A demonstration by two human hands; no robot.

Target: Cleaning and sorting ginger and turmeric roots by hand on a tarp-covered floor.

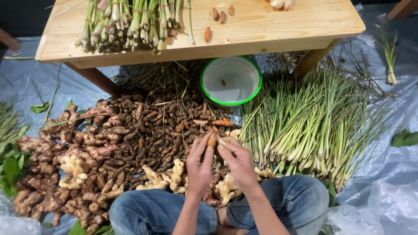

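Turmeric root (pixel 212 140): orange, long axis near upright, tip pointing away from me toward the white bowl (pixel 230 80). I see it pinched at the left hand (pixel 200 165) fingertips; the right hand (pixel 238 161) grips a small blade (pixel 222 142) just beside it. Below lies the root pile (pixel 130 143); lemongrass (pixel 313 126) to the right, worktop (pixel 261 26) beyond.

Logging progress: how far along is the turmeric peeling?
Done: a few peeled orange pieces lie on the wooden table. In hand: the left hand holds one turmeric root, the right hand works it with a small blade. Left: the big unpeeled turmeric pile.
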